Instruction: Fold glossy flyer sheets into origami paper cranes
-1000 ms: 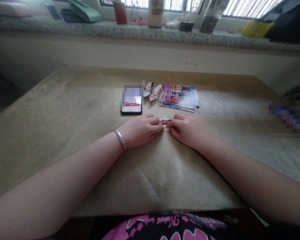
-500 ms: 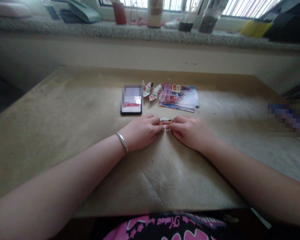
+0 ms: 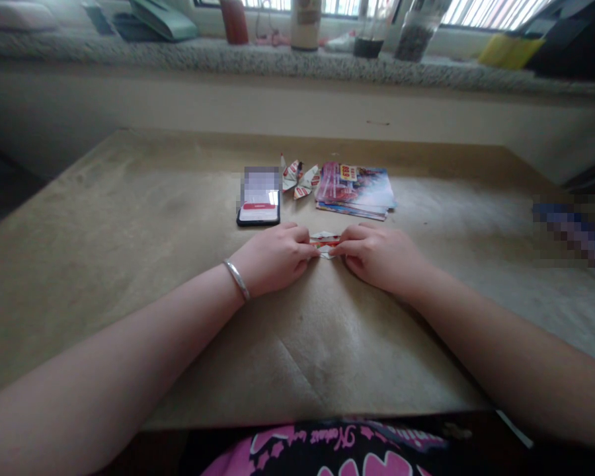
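A small folded piece of printed paper (image 3: 326, 242), white with red marks, lies on the brown table (image 3: 129, 218) between my two hands. My left hand (image 3: 272, 258), with a silver bangle on its wrist, pinches the paper's left end with closed fingers. From the other side my right hand (image 3: 379, 256) pinches the right end, fingers curled. Most of the paper is hidden under my fingertips. Both hands rest on the table.
Behind the hands lie a black phone (image 3: 258, 201), a finished folded paper figure (image 3: 300, 180) and a stack of printed sheets (image 3: 356, 190). A stone ledge (image 3: 277, 63) at the back carries jars, bottles and a yellow thing. A blurred item (image 3: 572, 228) lies at the right.
Both hands stay pinched on the small paper; they have shifted very slightly, and the view has tipped a little. Nothing else moved.
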